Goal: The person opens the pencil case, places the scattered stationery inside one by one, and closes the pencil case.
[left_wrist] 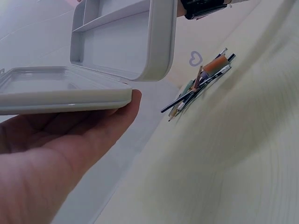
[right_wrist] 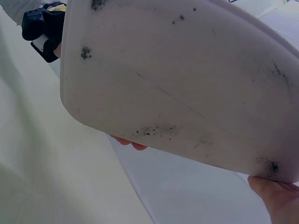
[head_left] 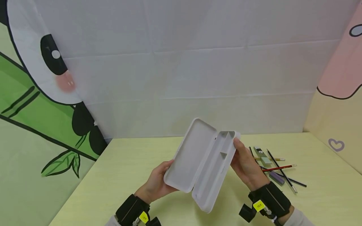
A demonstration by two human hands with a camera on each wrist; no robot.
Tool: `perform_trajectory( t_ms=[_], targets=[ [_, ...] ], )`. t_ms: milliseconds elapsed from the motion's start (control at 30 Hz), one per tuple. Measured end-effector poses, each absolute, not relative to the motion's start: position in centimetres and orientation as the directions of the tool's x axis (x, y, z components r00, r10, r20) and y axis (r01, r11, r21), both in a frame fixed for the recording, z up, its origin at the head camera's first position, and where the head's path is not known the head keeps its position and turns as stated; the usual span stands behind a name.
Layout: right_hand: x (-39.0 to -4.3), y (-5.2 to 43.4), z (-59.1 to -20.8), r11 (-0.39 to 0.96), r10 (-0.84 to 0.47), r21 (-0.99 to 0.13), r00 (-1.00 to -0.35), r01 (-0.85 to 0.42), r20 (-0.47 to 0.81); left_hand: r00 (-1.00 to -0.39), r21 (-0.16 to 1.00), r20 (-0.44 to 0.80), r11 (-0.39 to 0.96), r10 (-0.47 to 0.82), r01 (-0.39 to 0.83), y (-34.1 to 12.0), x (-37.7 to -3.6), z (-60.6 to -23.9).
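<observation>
A white plastic hinged case [head_left: 190,157] hangs open in the air over a pale yellow wood-grain table [head_left: 135,163], tilted, its far end before the table's far edge. The left hand [head_left: 156,180] grips the flat lid at its outer side, thumb along the edge and fingers beneath. The right hand [head_left: 249,164] holds the deeper, divided half by its outer edge near the far end, thumb against the rim; its other fingers are mostly hidden. The right wrist view shows dark smudges and scratches on the case's outside.

On the table, towards the far right corner, lies a loose crossed pile: a red pencil [head_left: 278,168], dark slim pencils [head_left: 289,183], a yellow pencil [head_left: 279,159], a flat green packet [head_left: 260,152], a pale green block [head_left: 266,161] and a purple cylinder [head_left: 276,178]. Black wrist mounts [head_left: 270,201] with yellow labels encircle both wrists. A white sheet printed with cartoon shapes [head_left: 198,72] stands behind the far edge.
</observation>
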State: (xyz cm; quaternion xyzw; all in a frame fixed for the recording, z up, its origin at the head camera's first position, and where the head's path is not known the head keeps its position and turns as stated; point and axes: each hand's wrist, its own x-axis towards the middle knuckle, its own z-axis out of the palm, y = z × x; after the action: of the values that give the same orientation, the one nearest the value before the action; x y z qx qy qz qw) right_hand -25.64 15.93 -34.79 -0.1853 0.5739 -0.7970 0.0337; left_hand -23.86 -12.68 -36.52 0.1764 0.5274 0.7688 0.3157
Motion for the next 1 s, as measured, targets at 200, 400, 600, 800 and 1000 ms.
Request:
perform_trajectory(
  t_ms=[200, 400, 600, 800, 1000],
  targets=[
    [-25.54, 15.86, -35.03, -0.337, -0.268, -0.931, -0.934, -0.141, 0.238, -0.736, 0.903, -0.075, -0.267, 0.673, -0.336, -12.72, -23.56, -36.71],
    [-25.64, 15.81, -35.14, -0.352, -0.287, -0.928, -0.930, -0.121, 0.230, -0.724, 0.878, -0.081, -0.295, 0.685, -0.377, -12.73, -23.59, -36.87],
    [-25.82, 15.83, -35.21, -0.365, -0.302, -0.924, -0.924, -0.117, 0.236, -0.709, 0.852, -0.085, -0.317, 0.700, -0.416, -12.65, -23.76, -36.70],
    [-25.95, 15.86, -35.32, -0.372, -0.312, -0.921, -0.920, -0.113, 0.239, -0.710, 0.843, -0.106, -0.316, 0.696, -0.435, -12.64, -23.79, -36.60],
    [-26.00, 16.03, -35.61, -0.367, -0.304, -0.924, -0.924, -0.110, 0.231, -0.713, 0.829, -0.115, -0.329, 0.691, -0.452, -12.55, -23.92, -36.77]
  ],
)
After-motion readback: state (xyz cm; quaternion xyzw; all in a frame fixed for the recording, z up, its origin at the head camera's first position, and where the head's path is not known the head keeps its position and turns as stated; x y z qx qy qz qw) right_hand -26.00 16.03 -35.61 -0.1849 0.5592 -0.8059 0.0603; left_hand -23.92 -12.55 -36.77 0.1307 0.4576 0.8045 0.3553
